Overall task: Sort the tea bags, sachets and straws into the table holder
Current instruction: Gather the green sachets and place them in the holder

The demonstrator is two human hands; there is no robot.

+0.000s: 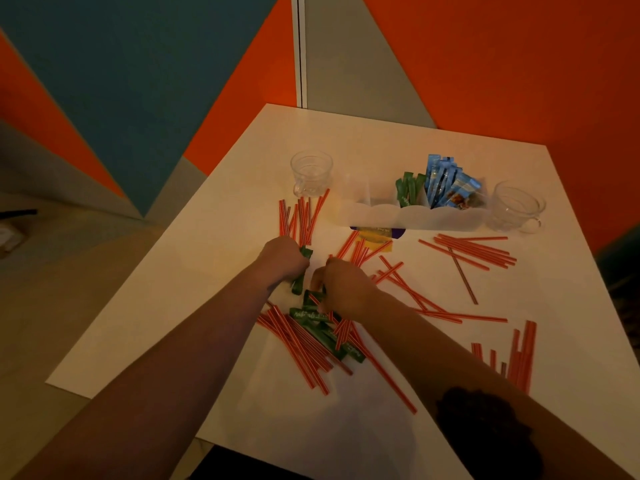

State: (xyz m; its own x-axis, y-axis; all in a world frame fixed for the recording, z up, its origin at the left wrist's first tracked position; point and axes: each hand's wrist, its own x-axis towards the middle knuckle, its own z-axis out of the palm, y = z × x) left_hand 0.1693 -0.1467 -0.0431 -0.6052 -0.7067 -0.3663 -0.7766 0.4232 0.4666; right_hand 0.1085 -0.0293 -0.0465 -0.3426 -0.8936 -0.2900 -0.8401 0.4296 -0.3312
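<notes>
Green sachets (pixel 313 327): judged light, thin and limp, foil-slick; likely to slide on the bench (pixel 221 237) and to catch under the straws (pixel 301 348) crossing them. Best taken by the long edges near mid-length, or gathered into a bundle and pinched across it, lifting clear of the straws first. Straws judged light and stiff, prone to roll. Left hand (pixel 284 259), nearer the camera than the holder (pixel 408 216), has its fingers clamped on a bundle of green sachets, ends poking out above and below the fist. Right hand (pixel 341 284), just beside it, is down on the pile; fingers curled on a sachet, but whether gripping or only touching I cannot tell. Look: sachets are narrow dark-green strips with pale script; straws red with white stripes, scattered all round the holder's near side. The holder is white, scallop-fronted, already carrying green sachets and blue sachets (pixel 446 183) upright in its right-hand compartments; left compartment looks bare.
</notes>
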